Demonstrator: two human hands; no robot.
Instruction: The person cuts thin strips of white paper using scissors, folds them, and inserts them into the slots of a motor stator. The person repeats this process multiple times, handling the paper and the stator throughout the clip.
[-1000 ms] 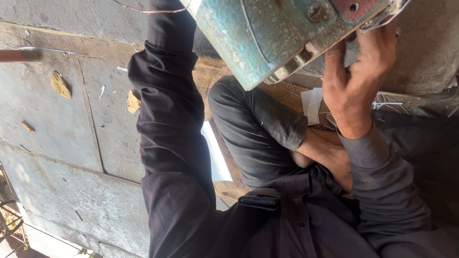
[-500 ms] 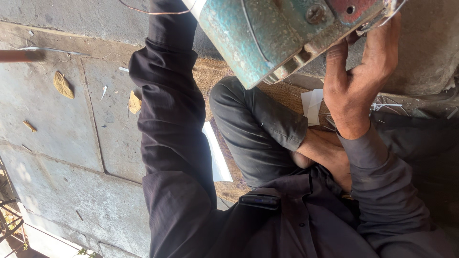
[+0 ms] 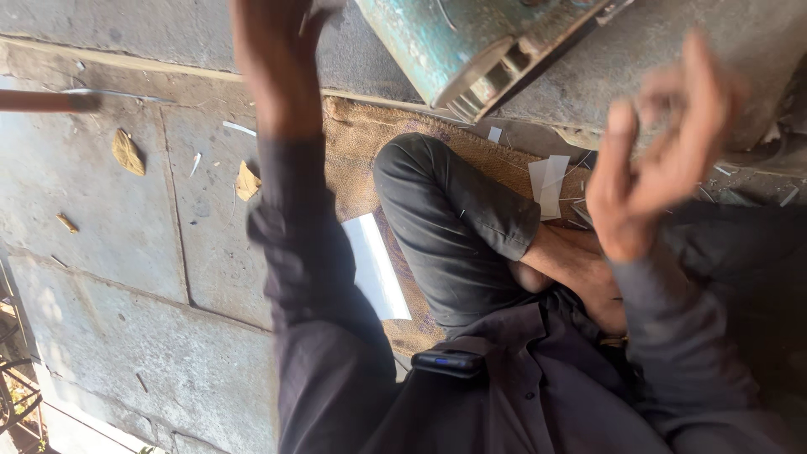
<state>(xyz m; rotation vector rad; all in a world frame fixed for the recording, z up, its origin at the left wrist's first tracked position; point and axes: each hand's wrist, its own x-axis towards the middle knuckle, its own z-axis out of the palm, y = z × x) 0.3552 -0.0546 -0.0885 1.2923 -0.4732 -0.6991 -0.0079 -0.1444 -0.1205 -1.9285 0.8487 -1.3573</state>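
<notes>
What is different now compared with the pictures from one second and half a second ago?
The right hand has let go of the teal machine: earlier it gripped the lower edge, now it is off it, open and blurred. The left hand, earlier out of view at the top, now shows, raised and open. The person remains seated cross-legged on the burlap mat; the white sheet lies as before.
</notes>
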